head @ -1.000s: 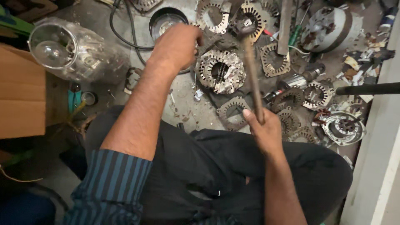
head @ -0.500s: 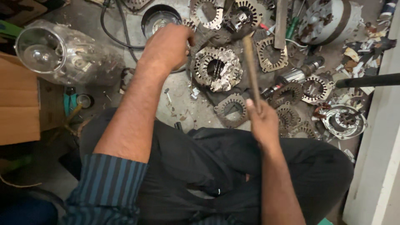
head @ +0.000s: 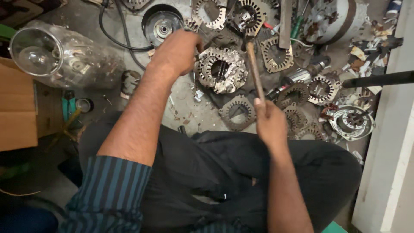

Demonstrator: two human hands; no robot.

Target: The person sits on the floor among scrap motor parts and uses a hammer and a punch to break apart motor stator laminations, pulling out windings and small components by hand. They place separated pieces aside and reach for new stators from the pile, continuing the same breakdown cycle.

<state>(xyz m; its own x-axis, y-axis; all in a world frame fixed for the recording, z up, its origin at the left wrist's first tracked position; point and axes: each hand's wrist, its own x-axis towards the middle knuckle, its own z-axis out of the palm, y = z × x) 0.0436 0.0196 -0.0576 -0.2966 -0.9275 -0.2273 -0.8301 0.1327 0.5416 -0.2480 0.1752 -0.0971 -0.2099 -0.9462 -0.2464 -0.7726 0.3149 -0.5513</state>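
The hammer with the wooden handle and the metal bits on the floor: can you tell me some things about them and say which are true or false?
1. The right hand grips the wooden-handled hammer. True.
2. The left hand rests on the brown cardboard box. False: it is by the round toothed metal motor core.
3. The clear glass jar stands upright. False: it lies on its side.
4. Many toothed metal rings lie around on the grey floor. True.
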